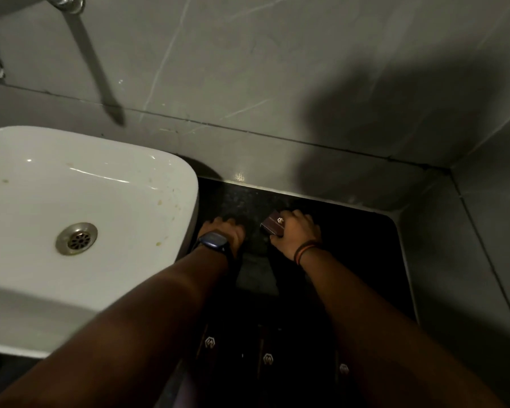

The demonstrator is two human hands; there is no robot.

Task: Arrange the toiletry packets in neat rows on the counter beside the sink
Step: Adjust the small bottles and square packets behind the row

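On the dark counter (351, 231) right of the sink, my right hand (299, 231) grips a small dark brown toiletry packet (273, 224) with a light logo, held just above the surface. My left hand (228, 231), with a dark watch on the wrist, rests fingers-down on the counter close to the sink's side; whether it holds anything is hidden in the shadow. Three more dark packets with the same logo lie in a row near the front edge, one (209, 343) at left, one (268, 359) in the middle and one (344, 368) at right, partly covered by my forearms.
A white basin (80, 178) with a metal drain (76, 238) fills the left side. A chrome tap (71, 13) hangs above it. Grey tiled walls (306, 69) close the counter at the back and right, forming a corner. The lighting is dim.
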